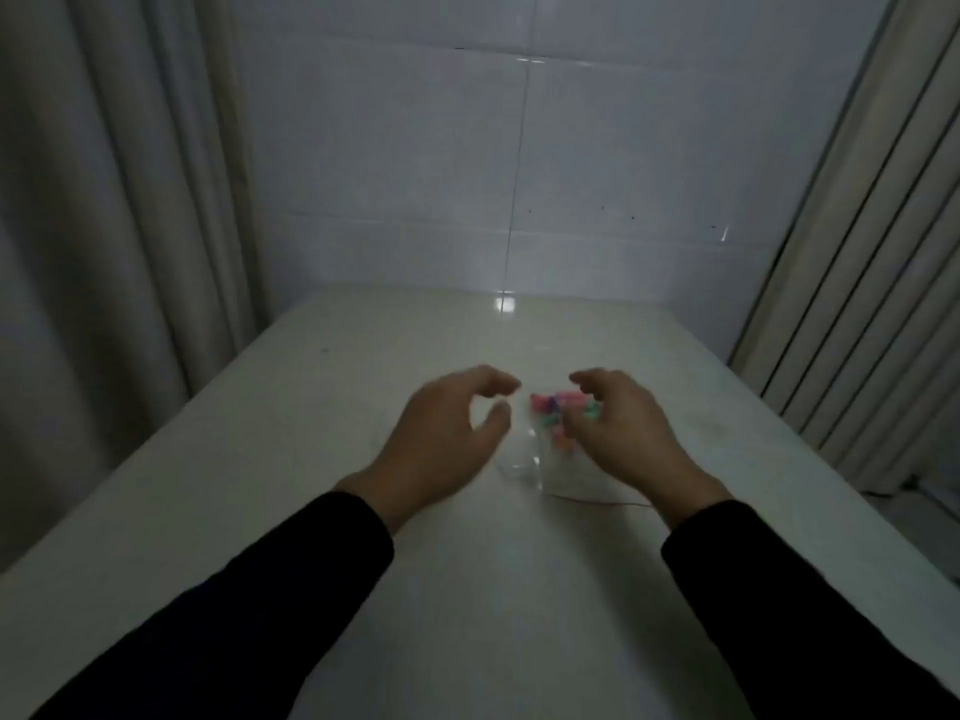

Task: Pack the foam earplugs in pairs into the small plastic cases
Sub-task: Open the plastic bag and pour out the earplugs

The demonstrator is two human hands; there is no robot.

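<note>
A smooth, glossy pale top is seen on the table, with a light reflected at its far edge. The wall in the upper middle of the frame is faced with glossy tiles. Matt cloth curtains hang at the left. The earplugs look like matt coloured foam, beside a clear, shiny plastic bag. The sleeves are of dark matt cloth.

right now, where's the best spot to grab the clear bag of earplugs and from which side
Probably the flat, empty near end of the clear bag, pinched from above on the right hand's side. The coloured earplugs bunch at the far end, so the near end lies thin. The left hand hovers beside it, holding nothing clear. Blur hides where the bag opens.
</note>
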